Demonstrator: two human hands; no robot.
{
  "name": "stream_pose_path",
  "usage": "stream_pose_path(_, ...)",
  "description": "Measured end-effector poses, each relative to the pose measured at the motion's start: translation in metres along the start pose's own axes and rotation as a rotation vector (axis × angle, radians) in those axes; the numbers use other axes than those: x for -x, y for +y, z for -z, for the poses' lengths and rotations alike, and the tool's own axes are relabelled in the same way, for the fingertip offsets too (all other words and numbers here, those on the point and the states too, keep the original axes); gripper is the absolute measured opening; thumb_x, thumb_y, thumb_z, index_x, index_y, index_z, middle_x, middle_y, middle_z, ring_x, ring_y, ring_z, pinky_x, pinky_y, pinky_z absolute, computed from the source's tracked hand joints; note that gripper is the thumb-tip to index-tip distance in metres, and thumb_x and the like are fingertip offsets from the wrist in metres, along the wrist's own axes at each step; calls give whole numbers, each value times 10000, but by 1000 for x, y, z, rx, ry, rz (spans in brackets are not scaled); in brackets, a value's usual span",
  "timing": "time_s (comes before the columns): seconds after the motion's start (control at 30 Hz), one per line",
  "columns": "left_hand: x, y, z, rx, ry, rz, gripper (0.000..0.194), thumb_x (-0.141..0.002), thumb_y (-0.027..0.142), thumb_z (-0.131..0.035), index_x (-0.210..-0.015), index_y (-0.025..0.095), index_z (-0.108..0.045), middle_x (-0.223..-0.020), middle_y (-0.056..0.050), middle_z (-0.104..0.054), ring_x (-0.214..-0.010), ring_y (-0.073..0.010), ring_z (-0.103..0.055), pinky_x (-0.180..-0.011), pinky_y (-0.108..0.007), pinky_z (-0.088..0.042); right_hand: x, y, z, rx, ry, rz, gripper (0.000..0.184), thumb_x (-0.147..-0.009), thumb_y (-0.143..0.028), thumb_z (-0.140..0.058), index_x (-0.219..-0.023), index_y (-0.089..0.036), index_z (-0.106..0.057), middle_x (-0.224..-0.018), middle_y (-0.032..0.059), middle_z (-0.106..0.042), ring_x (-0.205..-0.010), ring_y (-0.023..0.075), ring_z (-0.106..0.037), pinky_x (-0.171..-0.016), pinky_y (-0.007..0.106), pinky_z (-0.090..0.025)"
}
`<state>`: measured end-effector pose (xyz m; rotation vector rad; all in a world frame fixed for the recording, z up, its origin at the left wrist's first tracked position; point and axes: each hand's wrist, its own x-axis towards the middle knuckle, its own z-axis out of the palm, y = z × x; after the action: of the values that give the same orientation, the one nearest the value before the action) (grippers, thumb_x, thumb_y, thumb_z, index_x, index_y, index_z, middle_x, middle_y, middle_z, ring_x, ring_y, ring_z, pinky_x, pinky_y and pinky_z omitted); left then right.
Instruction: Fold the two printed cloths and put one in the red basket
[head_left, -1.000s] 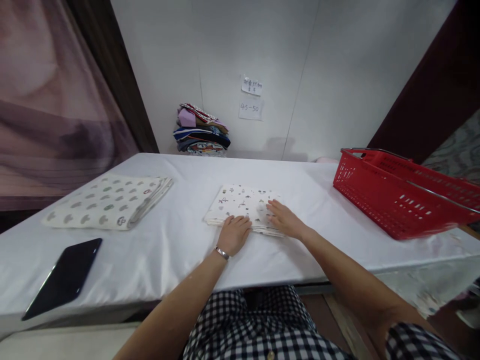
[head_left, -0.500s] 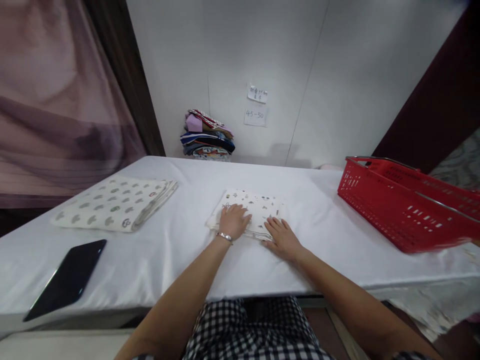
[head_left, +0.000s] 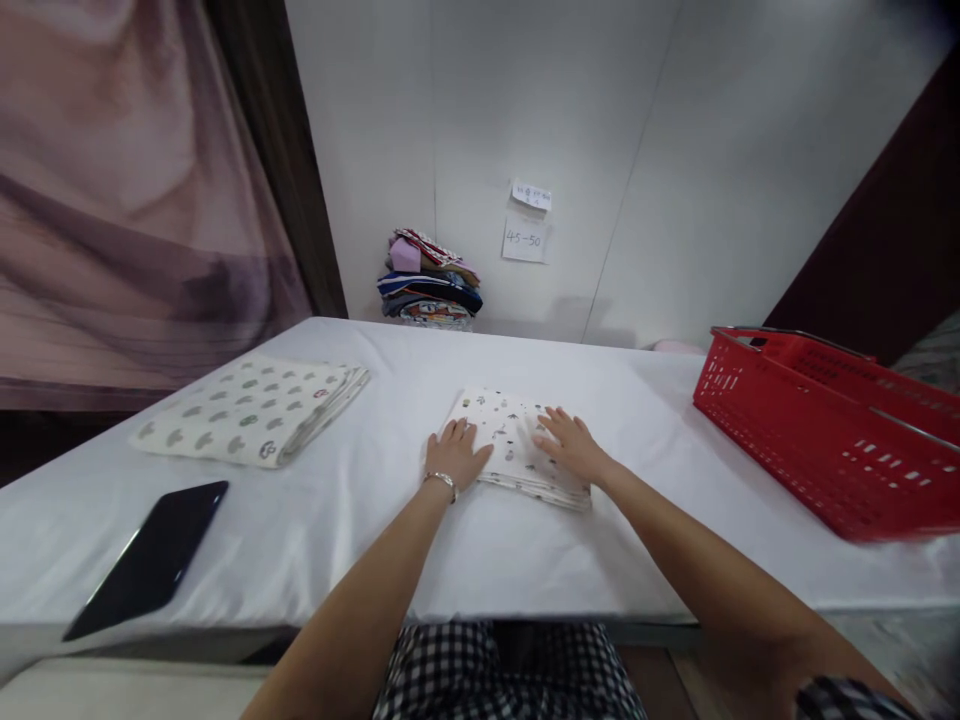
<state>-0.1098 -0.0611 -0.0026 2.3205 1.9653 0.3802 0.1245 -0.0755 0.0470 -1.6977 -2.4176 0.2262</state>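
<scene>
A small folded white cloth with tiny printed figures (head_left: 504,432) lies in the middle of the white table (head_left: 420,530). My left hand (head_left: 454,454), a bracelet on its wrist, rests flat on the cloth's left near corner, fingers stretched out. On the cloth's right part my right hand (head_left: 571,445) lies flat too, its fingers spread. Neither hand grips anything.
A larger folded cloth with grey-green prints (head_left: 255,410) lies at the left. A dark phone (head_left: 150,558) sits near the front left edge. A red plastic basket (head_left: 832,425) stands at the right. A stack of folded clothes (head_left: 431,280) sits against the back wall under two paper notes (head_left: 525,240).
Both hands slid over the small cloth: the left from its near edge to its left corner, the right back onto its right part. The view shifted left and down.
</scene>
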Motion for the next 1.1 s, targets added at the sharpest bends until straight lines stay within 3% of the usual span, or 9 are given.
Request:
stream_pose_path(0.07,1,-1,-1,2,8,0,573,-833,567,-252,-1293,253,-387,-1438,-52,-277,-1321,-237,-196,-1016,-514,-211,-15,4,-7,30,54,-63,652,-876,-580,-203,-1369,-166,-306,-1462,111,-188,-1345,247,-104,-1049,460,-123)
stream_pose_path(0.23,3,-5,-3,17,-5,-15,575,-838,569,-240,-1302,259,-378,-1443,-49,-267,-1325,-247,-191,-1021,-518,-208,-27,23,-46,151,31,-144,636,-876,-567,-231,-1343,-152,-349,-1437,120,-261,-1325,267,-170,-1042,461,-119)
stream_pose_path(0.33,-5,-4,3,16,-116,2,614,-823,593,-241,-1322,254,-354,-1458,-52,-226,-1331,-262,-167,-1020,-542,-193,-27,28,-56,165,42,-135,633,-875,-572,-214,-1349,-172,-338,-1441,103,-255,-1326,258,-163,-1043,455,-111)
stream_pose_path(0.43,-24,2,14,-1,-239,55,687,-781,665,-225,-1325,266,-354,-1462,-50,-213,-1332,-284,-159,-1022,-552,-180,-26,28,-55,169,52,-137,625,-876,-567,-214,-1342,-172,-348,-1437,98,-269,-1321,252,-172,-1046,443,-103)
stream_pose_path(0.57,-52,6,20,-28,-170,30,742,-778,673,-176,-1381,247,-251,-1485,-24,-118,-1350,-264,-75,-1060,-522,-91,-27,28,-54,177,69,-132,614,-876,-557,-236,-1339,-170,-350,-1431,100,-281,-1317,248,-182,-1045,438,-102)
stream_pose_path(0.67,-65,-2,12,2,-263,79,766,-771,673,-186,-1407,248,-164,-1491,-5,-53,-1348,-278,-80,-1056,-527,-115,-25,29,-55,171,81,-123,604,-880,-551,-233,-1337,-175,-353,-1428,100,-290,-1314,244,-191,-1044,430,-107)
stream_pose_path(0.83,-68,-13,-3,32,-280,119,778,-753,695,-177,-1411,282,-128,-1490,26,-4,-1343,-298,-88,-1043,-547,-143,-24,27,-54,163,81,-113,575,-883,-532,-259,-1326,-182,-364,-1427,107,-287,-1313,243,-194,-1043,437,-107)
stream_pose_path(0.97,-67,-11,-2,35,-287,119,779,-753,696,-177,-1410,281,-134,-1491,21,-13,-1339,-305,-101,-1042,-543,-140,-35,28,-42,124,21,-142,553,-877,-523,-287,-1319,-202,-370,-1434,107,-270,-1314,259,-191,-1029,465,-144)
stream_pose_path(1.1,-65,-8,1,31,-291,121,778,-758,688,-162,-1413,269,-126,-1490,26,3,-1337,-306,-97,-1042,-543,-133,-51,40,-38,112,81,-233,573,-886,-500,-265,-1355,-175,-303,-1455,116,-204,-1328,266,-132,-1024,498,-141)
